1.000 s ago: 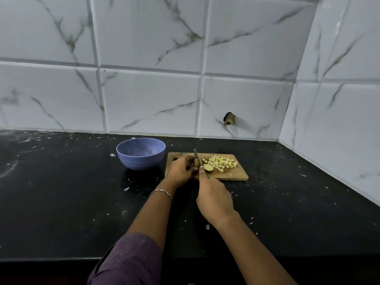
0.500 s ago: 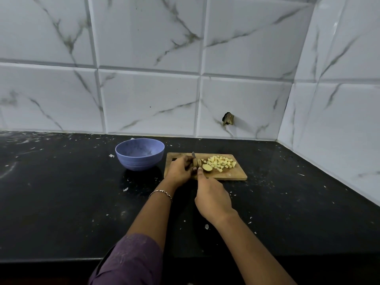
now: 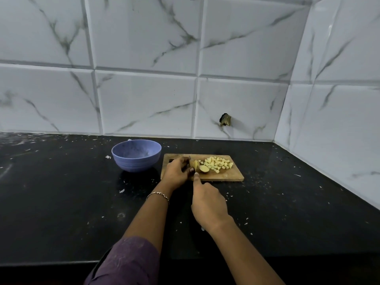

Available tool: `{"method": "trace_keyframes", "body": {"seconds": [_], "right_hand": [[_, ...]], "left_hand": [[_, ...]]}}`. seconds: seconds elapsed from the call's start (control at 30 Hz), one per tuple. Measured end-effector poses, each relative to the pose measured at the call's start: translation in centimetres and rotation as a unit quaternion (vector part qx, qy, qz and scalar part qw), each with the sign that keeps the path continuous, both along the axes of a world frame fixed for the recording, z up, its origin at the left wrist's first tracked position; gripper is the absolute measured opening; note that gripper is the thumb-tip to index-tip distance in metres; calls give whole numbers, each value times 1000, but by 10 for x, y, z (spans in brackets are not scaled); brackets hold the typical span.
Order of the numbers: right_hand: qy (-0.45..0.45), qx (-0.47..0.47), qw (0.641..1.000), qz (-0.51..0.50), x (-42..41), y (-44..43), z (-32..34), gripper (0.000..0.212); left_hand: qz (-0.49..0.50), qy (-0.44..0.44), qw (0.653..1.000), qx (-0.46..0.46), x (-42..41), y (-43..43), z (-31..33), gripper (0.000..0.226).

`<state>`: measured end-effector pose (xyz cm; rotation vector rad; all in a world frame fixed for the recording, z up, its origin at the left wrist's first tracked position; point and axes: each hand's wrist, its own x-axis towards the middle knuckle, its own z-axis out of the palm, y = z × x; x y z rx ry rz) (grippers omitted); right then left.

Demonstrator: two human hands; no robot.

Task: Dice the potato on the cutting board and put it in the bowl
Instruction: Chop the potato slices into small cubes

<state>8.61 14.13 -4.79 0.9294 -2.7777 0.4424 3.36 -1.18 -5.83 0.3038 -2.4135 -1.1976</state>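
1. My left hand (image 3: 176,174) curls over the uncut potato (image 3: 195,164), pinning it to the board (image 3: 226,178).
2. My right hand (image 3: 208,204) grips the knife (image 3: 190,158), forefinger stretched forward; the blade is mostly hidden.
3. Cubes (image 3: 219,164) are heaped right of the potato.
4. The bowl (image 3: 136,156) stands just left of the board.

left arm (image 3: 152,219): reaches forward from lower centre, purple sleeve (image 3: 127,262) on its near part, wrist straight | left hand (image 3: 175,172): palm down, fingers curled onto the potato (image 3: 195,165) | right arm (image 3: 246,247): bare, comes in from lower right | right hand (image 3: 208,204): back up, curled round the knife (image 3: 189,159) – handle hidden – index finger (image 3: 196,178) stretched forward, just beside the left hand
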Motion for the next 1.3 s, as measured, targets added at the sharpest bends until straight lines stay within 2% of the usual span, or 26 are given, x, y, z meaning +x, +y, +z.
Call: {"method": "trace_keyframes", "body": {"seconds": [0.27, 0.5, 0.67, 0.9, 1.1, 1.3], "right_hand": [[1, 22, 1000, 0, -8, -7, 3, 67], [53, 73, 996, -8, -3, -13, 0, 62], [61, 96, 993, -3, 2, -16, 3, 58], [77, 116, 990, 9, -4, -14, 6, 54], [71, 27, 997, 3, -23, 0, 7, 63], [105, -61, 992, -19, -51, 18, 17, 51]], "left_hand": [[-4, -6, 1000, 18, 1, -1, 1, 47], [9, -17, 1000, 10, 7, -5, 4, 50], [19, -36, 998, -42, 15, -10, 10, 60], [48, -47, 992, -109, 24, -13, 13, 34], [82, -74, 974, -200, 31, -14, 15, 40], [78, -90, 966, -228, 32, -15, 16, 45]]}}
